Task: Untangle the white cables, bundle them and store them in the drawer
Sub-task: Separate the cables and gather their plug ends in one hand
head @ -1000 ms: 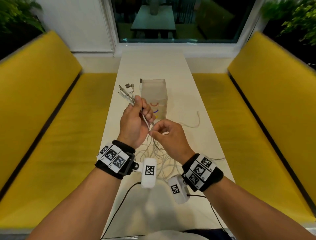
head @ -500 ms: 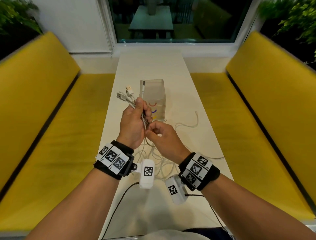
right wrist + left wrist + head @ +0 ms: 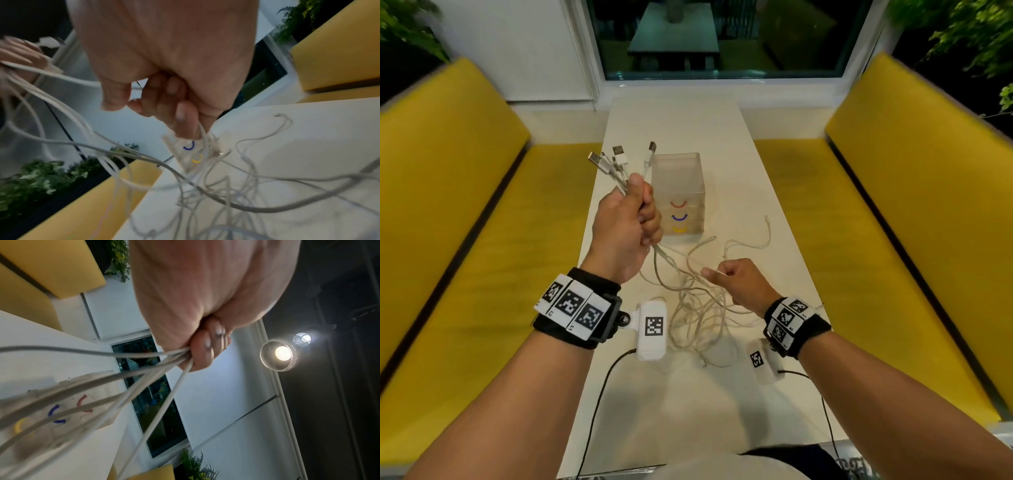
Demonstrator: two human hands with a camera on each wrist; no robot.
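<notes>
My left hand (image 3: 631, 222) is raised over the table's left side and grips several white cables (image 3: 144, 378) in a fist, their USB plugs (image 3: 616, 159) fanning out above it. Below the fist the cables hang into a loose tangle (image 3: 698, 308) on the white table (image 3: 688, 411). My right hand (image 3: 736, 277) is lower and to the right, fingers curled, pinching one thin cable (image 3: 68, 78) that runs back toward the left hand. The small translucent drawer unit (image 3: 681, 195), with red, blue and yellow curved handles, stands just beyond the left hand.
Yellow bench seats (image 3: 465, 240) flank the narrow table on both sides. A dark window (image 3: 722, 37) closes the far end. Black camera leads (image 3: 599, 394) trail off both wrists over the table's near edge. One cable end (image 3: 767, 219) curls right of the drawer unit.
My hands were close together at the cable bunch. Now the left hand has lifted with the plugs, and the right has pulled away down and right, drawing one cable out.
</notes>
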